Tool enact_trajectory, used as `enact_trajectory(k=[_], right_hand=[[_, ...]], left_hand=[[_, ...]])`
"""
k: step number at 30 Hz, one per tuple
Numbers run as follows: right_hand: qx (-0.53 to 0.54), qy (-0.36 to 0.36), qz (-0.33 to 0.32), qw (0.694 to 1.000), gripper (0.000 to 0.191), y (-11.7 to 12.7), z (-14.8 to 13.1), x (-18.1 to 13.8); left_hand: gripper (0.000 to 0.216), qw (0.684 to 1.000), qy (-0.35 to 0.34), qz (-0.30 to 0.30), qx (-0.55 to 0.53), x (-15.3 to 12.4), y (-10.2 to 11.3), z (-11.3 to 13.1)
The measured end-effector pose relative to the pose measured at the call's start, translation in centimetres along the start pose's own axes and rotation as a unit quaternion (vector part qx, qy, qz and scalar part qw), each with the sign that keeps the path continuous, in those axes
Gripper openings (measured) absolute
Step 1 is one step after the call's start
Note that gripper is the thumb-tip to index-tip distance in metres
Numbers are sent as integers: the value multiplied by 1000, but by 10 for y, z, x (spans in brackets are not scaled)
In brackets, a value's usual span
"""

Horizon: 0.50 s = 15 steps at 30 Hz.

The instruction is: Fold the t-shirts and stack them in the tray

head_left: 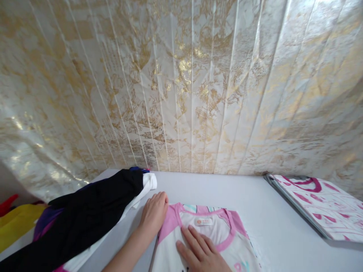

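Observation:
A white T-shirt with a pink collar and pink shoulders (227, 226) lies flat on the white table (255, 196), its neck label facing up. My right hand (200, 251) rests flat on the shirt's chest, fingers stretched out and pressing the cloth. My left hand (154, 213) sits at the shirt's left shoulder, fingers curled down over the pink edge of the fabric. What lies under those fingers is hidden.
A pile of clothes, black (85, 215) on top with white and purple beneath, lies at the left. Yellow and red cloth (14, 221) shows at the far left. A folded white stack with magenta print (323, 206) sits at the right. A gold-patterned curtain (181, 87) hangs behind.

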State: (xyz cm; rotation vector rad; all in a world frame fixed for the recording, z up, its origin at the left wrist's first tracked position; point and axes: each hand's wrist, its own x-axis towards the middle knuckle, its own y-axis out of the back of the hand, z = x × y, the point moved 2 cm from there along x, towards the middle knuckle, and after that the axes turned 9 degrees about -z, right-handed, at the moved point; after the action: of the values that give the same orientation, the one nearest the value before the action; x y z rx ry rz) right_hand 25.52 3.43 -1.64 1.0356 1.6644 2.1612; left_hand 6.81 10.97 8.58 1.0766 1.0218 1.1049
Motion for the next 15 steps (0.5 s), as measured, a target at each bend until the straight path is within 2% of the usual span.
enact_trajectory(k=[4,9,12,15], right_hand=[[53,-9,-29,998,64,10,-3,1],[151,-30,-129,980,64,32,-6,6],[186,-50,-164,967,64,44,-8,9],[199,-68,-170,963,58,53,-11,12]], left_hand=[[18,999,25,-37,-11,-33,8,-6],[16,989,32,-125,-71,-91,1,-15],[10,986,33,-126,-102,-108,-9,-15],[15,986,33,-112,-117,-111,-12,-10]])
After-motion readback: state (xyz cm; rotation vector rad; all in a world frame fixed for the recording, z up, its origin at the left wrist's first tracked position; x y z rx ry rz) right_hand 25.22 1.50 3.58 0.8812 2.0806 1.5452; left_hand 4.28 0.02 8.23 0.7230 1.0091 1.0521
